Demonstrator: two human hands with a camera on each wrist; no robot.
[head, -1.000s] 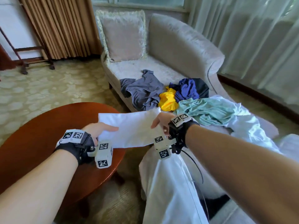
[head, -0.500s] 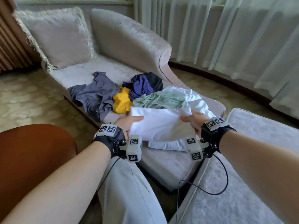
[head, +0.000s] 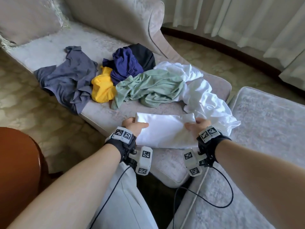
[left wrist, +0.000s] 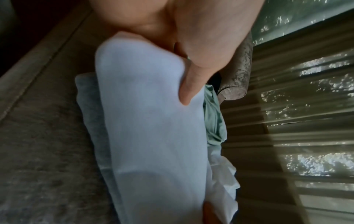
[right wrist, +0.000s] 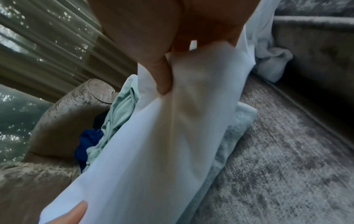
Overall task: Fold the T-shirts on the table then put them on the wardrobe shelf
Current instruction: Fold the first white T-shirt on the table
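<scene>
A folded white T-shirt [head: 165, 129] [left wrist: 145, 136] [right wrist: 153, 151] lies low over the near end of the chaise longue, on another folded white piece. My left hand [head: 134, 125] grips its left end, thumb [left wrist: 188, 89] on top. My right hand [head: 196, 125] pinches its right end, thumb [right wrist: 162, 78] pressed into the cloth. Behind it lie loose shirts: a mint green one [head: 151, 86], a crumpled white one [head: 203, 96], a yellow one [head: 103, 90], a navy one [head: 125, 65], a black one [head: 145, 55] and a grey-blue one [head: 69, 78].
The grey chaise longue [head: 107, 114] has a cushion [head: 28, 19] at its far end. A round wooden table [head: 18, 171] stands at the left. A grey upholstered seat [head: 264, 146] is at the right. Sheer curtains [head: 239, 19] hang behind. Wrist cables trail by my knees.
I have turned from the wooden table to the chaise longue, carrying the folded white T-shirt in both hands, and lowered it onto the seat's near end.
</scene>
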